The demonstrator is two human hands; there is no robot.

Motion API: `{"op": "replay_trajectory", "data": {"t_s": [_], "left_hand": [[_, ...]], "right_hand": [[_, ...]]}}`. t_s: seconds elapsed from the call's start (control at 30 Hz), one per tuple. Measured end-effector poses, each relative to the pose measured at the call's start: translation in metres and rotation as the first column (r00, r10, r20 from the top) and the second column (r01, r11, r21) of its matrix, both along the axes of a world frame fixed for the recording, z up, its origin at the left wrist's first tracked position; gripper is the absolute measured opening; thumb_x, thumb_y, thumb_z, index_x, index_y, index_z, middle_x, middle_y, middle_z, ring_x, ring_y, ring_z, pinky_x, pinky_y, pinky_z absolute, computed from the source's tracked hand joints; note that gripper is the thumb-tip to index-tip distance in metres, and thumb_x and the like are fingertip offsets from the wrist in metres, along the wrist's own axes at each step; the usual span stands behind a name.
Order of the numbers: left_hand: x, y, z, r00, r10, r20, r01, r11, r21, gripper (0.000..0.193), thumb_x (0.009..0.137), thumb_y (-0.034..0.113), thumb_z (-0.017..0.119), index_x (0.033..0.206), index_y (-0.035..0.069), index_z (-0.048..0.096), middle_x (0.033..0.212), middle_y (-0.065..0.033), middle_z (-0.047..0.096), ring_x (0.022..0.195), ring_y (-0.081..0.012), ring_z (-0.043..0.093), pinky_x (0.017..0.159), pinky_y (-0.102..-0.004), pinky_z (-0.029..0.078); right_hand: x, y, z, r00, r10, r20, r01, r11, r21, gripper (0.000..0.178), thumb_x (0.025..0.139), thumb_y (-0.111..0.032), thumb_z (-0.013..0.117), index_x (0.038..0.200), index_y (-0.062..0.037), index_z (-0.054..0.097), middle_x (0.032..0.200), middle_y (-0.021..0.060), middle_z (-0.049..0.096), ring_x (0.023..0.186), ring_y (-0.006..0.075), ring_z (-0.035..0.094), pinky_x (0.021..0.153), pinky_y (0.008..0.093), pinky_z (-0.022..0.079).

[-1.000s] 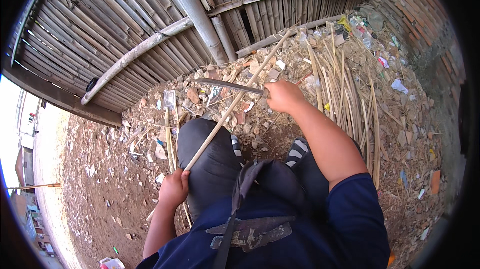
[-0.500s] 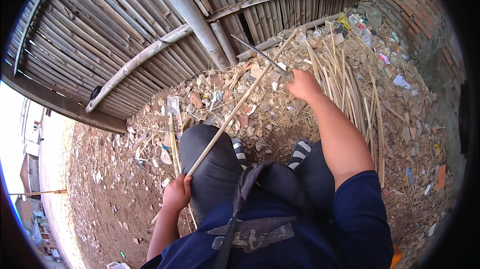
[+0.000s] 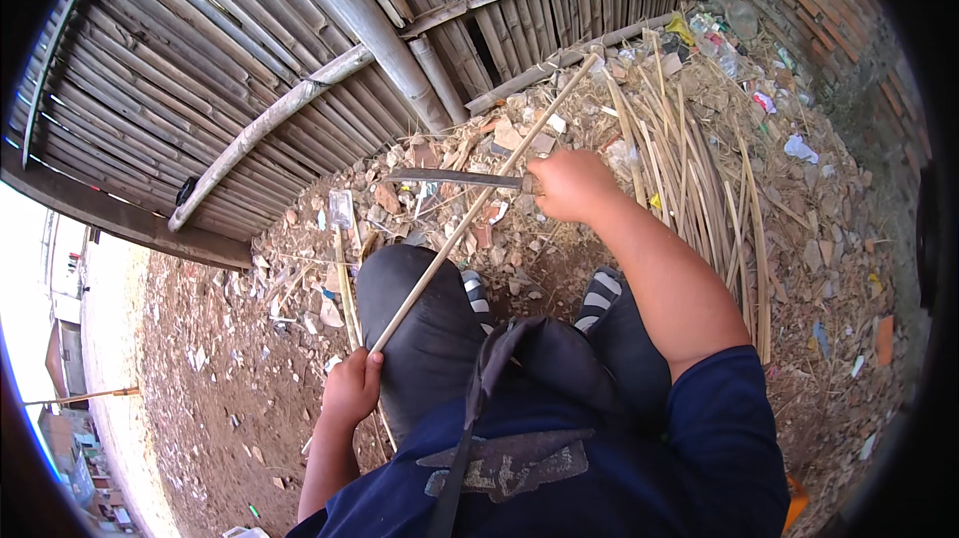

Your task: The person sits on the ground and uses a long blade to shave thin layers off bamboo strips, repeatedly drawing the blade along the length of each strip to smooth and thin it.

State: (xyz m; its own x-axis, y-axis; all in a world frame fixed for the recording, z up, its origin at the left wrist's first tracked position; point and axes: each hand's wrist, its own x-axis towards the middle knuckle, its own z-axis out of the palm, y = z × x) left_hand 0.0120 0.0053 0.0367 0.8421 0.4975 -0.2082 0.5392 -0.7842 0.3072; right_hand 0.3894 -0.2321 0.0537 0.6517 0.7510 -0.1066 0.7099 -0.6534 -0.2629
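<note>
A long, pale bamboo strip (image 3: 440, 260) slants from lower left to upper right across my left thigh. My left hand (image 3: 352, 386) is closed round its near end, with the thumb along the top. In my right hand (image 3: 573, 186) is a long-bladed knife (image 3: 455, 177), gripped by its handle. Its dark blade points left, nearly level, and crosses the strip beyond my knees; whether the edge touches the strip I cannot tell. The strip's far end reaches up toward the foot of the bamboo wall.
A heap of split bamboo strips (image 3: 699, 188) lies on the right. Rubble and litter (image 3: 400, 203) cover the ground ahead. A bamboo wall (image 3: 230, 78) stands in front, a brick wall (image 3: 819, 13) at the right. More strips (image 3: 345, 283) lie beside my left knee.
My right hand has come nearer and to the left. The knife blade has swung from pointing up and away to nearly level. My left hand keeps its grip on the bamboo strip.
</note>
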Motion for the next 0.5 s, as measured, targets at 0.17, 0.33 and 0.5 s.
{"op": "replay_trajectory", "data": {"t_s": [0.17, 0.33, 0.5], "left_hand": [[-0.028, 0.009, -0.019, 0.999, -0.009, 0.045, 0.006, 0.998, 0.061, 0.037, 0.104, 0.033, 0.053, 0.082, 0.004, 0.053, 0.065, -0.0237, 0.061, 0.064, -0.0486, 0.062, 0.058, -0.0566, 0.047], [-0.062, 0.016, -0.031, 0.993, -0.015, 0.113, 0.015, 1.0, 0.004, 0.035, 0.104, 0.028, 0.051, 0.079, 0.004, 0.052, 0.064, -0.0228, 0.061, 0.062, -0.0475, 0.062, 0.057, -0.0551, 0.047], [-0.067, 0.009, -0.036, 0.994, 0.008, 0.113, -0.016, 0.997, 0.069, 0.033, 0.104, 0.028, 0.052, 0.081, 0.005, 0.052, 0.063, -0.0229, 0.06, 0.062, -0.0471, 0.061, 0.056, -0.0559, 0.047]], "right_hand": [[-0.013, 0.005, 0.019, 0.995, 0.087, -0.044, -0.09, 0.995, -0.053, 0.035, 0.079, -0.019, 0.07, 0.112, -0.0091, 0.07, 0.1, 0.0178, 0.073, 0.098, 0.036, 0.071, 0.088, 0.0486, 0.056], [0.029, -0.013, -0.016, 0.944, -0.242, -0.224, 0.27, 0.957, 0.105, 0.047, 0.081, -0.023, 0.071, 0.126, -0.0128, 0.067, 0.104, 0.0187, 0.072, 0.107, 0.0363, 0.068, 0.091, 0.0483, 0.055], [-0.009, 0.008, 0.017, 0.999, 0.005, -0.048, -0.003, 0.999, 0.036, 0.038, 0.079, -0.023, 0.074, 0.114, -0.0096, 0.071, 0.096, 0.0189, 0.073, 0.094, 0.0368, 0.07, 0.084, 0.0482, 0.057]]}}
